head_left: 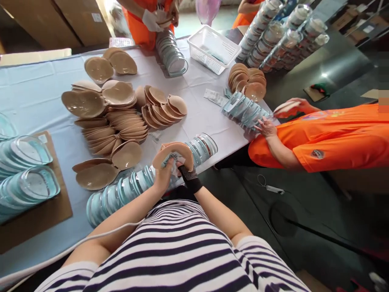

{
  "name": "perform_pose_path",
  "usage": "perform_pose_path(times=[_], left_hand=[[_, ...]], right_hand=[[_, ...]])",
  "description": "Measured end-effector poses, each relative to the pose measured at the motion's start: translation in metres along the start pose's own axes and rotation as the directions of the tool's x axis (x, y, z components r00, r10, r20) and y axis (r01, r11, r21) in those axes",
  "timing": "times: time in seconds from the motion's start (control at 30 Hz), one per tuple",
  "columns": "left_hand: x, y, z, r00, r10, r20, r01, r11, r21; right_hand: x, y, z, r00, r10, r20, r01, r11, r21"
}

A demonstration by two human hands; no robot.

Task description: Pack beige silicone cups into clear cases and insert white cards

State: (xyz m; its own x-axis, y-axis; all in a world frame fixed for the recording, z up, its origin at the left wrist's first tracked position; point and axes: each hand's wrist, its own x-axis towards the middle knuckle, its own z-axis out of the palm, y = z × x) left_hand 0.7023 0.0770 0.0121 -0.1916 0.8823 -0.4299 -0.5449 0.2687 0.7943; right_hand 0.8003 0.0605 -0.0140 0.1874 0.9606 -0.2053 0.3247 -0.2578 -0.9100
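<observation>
At table's edge, both hands grip one beige cup [174,149] with its printed card: left hand [164,175] beneath, right hand [186,165] beside; the clear trays [127,187] just below could be elbowed off, I judge.

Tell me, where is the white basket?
The white basket sits at the table's far side, right of centre, between a leaning stack of clear trays and rows of stacked clear containers.

Couldn't read any text: the script on the card [169,159] I held was too small, the badge [317,154] on the orange sleeve too blurred.
</observation>
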Motion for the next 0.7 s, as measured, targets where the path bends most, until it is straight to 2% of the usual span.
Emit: perform_pose_path(times=[0.07,0.1,0.13,0.17,0.2,0.27,0.33,0.4,0.5,0.63,0.7], left_hand=[[0.006,-0.001,0.005,0.987,-0.137,0.082,0.127,0.985,0.113],[0.011,-0.001,0.009,0.965,-0.222,0.142,0.193,0.962,0.193],[0.018,-0.002,0.015,0.935,-0.276,0.222,0.210,0.937,0.279],[0.026,-0.003,0.023,0.903,-0.285,0.322,0.161,0.918,0.362],[0.035,-0.006,0.032,0.865,-0.254,0.433,0.050,0.901,0.430],[0.054,-0.017,0.051,0.760,-0.160,0.630,-0.243,0.829,0.503],[0.071,-0.034,0.068,0.647,-0.148,0.748,-0.452,0.716,0.532],[0.083,-0.051,0.079,0.565,-0.189,0.803,-0.557,0.630,0.540],[0.091,-0.067,0.084,0.478,-0.219,0.851,-0.704,0.484,0.520],[0.094,-0.065,0.083,0.338,-0.350,0.873,-0.919,0.079,0.387],[0.095,-0.062,0.082,0.304,-0.397,0.866,-0.950,-0.054,0.308]], right_hand=[[0.002,0.008,-0.024,0.995,0.042,-0.091,-0.047,0.997,-0.062],[0.003,0.013,-0.039,0.985,0.056,-0.163,-0.072,0.993,-0.097],[0.005,0.019,-0.056,0.967,0.054,-0.249,-0.093,0.984,-0.150],[0.006,0.027,-0.073,0.941,0.048,-0.335,-0.119,0.974,-0.195],[0.007,0.035,-0.090,0.911,0.049,-0.408,-0.150,0.964,-0.219],[0.009,0.051,-0.119,0.860,0.044,-0.509,-0.200,0.946,-0.257],[0.008,0.068,-0.136,0.833,-0.014,-0.553,-0.213,0.915,-0.343],[0.004,0.082,-0.141,0.840,-0.105,-0.532,-0.184,0.868,-0.462],[-0.007,0.097,-0.132,0.872,-0.214,-0.440,-0.114,0.786,-0.608],[-0.031,0.112,-0.114,0.894,-0.275,-0.354,-0.072,0.691,-0.719],[-0.044,0.117,-0.108,0.911,-0.263,-0.317,-0.063,0.672,-0.738]])
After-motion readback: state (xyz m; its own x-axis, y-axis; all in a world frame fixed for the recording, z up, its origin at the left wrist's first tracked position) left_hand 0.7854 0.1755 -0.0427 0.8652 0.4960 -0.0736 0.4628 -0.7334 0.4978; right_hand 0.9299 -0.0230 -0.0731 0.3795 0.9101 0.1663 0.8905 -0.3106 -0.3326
